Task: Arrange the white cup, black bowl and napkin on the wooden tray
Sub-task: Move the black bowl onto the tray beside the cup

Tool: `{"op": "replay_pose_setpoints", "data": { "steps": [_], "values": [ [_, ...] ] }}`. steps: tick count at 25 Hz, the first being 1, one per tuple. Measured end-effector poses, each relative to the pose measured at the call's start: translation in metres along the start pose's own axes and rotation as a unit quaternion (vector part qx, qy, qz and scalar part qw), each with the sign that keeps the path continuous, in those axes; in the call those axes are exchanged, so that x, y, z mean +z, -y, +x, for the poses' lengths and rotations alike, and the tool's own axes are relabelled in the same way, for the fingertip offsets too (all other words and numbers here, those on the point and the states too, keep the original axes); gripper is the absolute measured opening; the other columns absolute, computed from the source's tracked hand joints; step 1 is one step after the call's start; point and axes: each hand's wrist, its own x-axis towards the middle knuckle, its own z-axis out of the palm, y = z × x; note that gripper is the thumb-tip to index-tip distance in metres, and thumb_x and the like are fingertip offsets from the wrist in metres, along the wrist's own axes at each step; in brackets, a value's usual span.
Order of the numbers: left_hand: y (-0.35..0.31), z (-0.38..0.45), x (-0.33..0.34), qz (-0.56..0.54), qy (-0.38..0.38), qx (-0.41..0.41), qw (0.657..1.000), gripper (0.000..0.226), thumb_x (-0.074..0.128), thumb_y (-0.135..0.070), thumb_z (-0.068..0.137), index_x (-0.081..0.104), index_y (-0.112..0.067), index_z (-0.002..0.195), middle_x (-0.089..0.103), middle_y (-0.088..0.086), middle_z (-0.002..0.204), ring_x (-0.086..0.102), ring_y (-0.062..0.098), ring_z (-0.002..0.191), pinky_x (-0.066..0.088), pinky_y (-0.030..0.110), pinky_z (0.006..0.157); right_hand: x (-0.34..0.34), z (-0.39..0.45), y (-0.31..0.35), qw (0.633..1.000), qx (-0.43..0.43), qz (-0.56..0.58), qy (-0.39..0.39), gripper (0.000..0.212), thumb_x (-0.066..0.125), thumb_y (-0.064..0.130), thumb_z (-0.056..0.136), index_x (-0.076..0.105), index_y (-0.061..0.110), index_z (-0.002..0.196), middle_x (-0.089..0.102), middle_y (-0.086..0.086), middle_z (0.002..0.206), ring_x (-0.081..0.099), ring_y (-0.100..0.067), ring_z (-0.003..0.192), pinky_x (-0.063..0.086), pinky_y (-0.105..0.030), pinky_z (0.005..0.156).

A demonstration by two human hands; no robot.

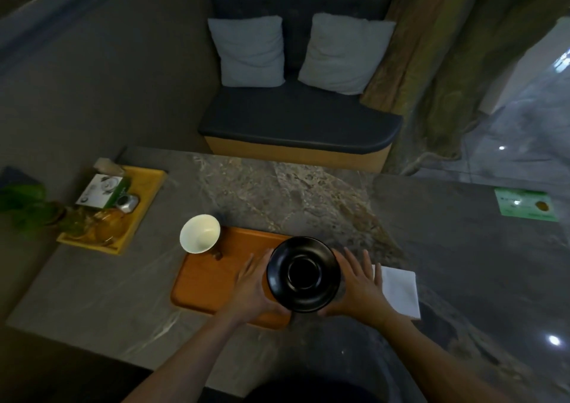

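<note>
Black bowl point(304, 275) held between both hands over the right end of the wooden tray point(216, 276); whether its base touches the tray cannot be told. Bowl looks straight up at the camera, inner ring visible, empty.

Left hand point(251, 285) flat against the bowl's left side, fingers spread and pointing away from the body, palm cupping the wall. Right hand point(357, 282) mirrors it on the right side, fingers spread, thumb tucked under the near rim. Both hands are holding the bowl, pressed in from opposite sides.

White cup point(200, 233) stands at the tray's far left corner, upright, empty; it overlaps the tray's rim, but on or just off the tray is unclear. Napkin point(399, 291), white and folded flat, lies on the stone table point(277, 186) just right of the tray, partly under the right hand's fingers.

Further left on the table, well apart from the tray: a yellow tray point(148, 190) carrying a green-and-white box point(101, 191), a small metal pot point(126, 202) and amber glassware point(105, 225). A green card point(526, 203) lies at the table's far right. Beyond the table, a dark bench point(299, 119) with two pale cushions point(249, 51).
</note>
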Motion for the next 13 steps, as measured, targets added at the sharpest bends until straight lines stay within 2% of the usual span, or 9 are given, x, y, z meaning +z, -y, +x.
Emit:
{"op": "replay_pose_setpoints", "data": {
  "steps": [3, 7, 10, 13],
  "values": [
    [0.017, -0.014, -0.015, -0.068, -0.002, 0.012, 0.998, 0.122, 0.091, -0.057, 0.05, 0.021, -0.037, 0.148, 0.033, -0.018, 0.152, 0.028, 0.005, 0.143, 0.029, 0.045, 0.117, 0.016, 0.0, 0.025, 1.0, 0.018, -0.015, 0.01, 0.135, 0.058, 0.095, 0.04, -0.016, 0.051, 0.144, -0.009, 0.008, 0.164, -0.032, -0.027, 0.142, -0.015, -0.058, 0.115],
    [0.05, -0.026, -0.031, -0.11, 0.011, 0.015, 0.994, 0.125, 0.092, -0.057, 0.05, 0.018, -0.038, 0.149, 0.03, -0.022, 0.153, 0.025, 0.003, 0.143, 0.026, 0.051, 0.118, 0.043, 0.001, 0.054, 0.999, 0.044, -0.011, 0.017, 0.136, 0.055, 0.097, 0.036, -0.017, 0.054, 0.142, -0.009, 0.009, 0.163, -0.031, -0.026, 0.142, -0.014, -0.06, 0.114],
    [0.077, -0.028, -0.039, -0.101, 0.018, 0.02, 0.994, 0.125, 0.091, -0.062, 0.047, 0.02, -0.039, 0.147, 0.029, -0.022, 0.152, 0.025, 0.003, 0.143, 0.027, 0.051, 0.117, 0.064, 0.003, 0.072, 0.998, 0.059, -0.002, 0.012, 0.131, 0.055, 0.097, 0.035, -0.025, 0.062, 0.133, -0.007, 0.009, 0.163, -0.033, -0.022, 0.14, -0.015, -0.059, 0.114],
    [0.1, -0.025, -0.042, -0.1, 0.044, 0.017, 0.994, 0.126, 0.09, -0.063, 0.045, 0.018, -0.043, 0.146, 0.028, -0.021, 0.152, 0.023, 0.003, 0.143, 0.027, 0.05, 0.118, 0.079, 0.006, 0.082, 0.997, 0.083, -0.001, 0.006, 0.13, 0.05, 0.101, 0.032, -0.028, 0.063, 0.13, -0.008, 0.008, 0.163, -0.033, -0.021, 0.139, -0.016, -0.059, 0.115]
  ]
}}
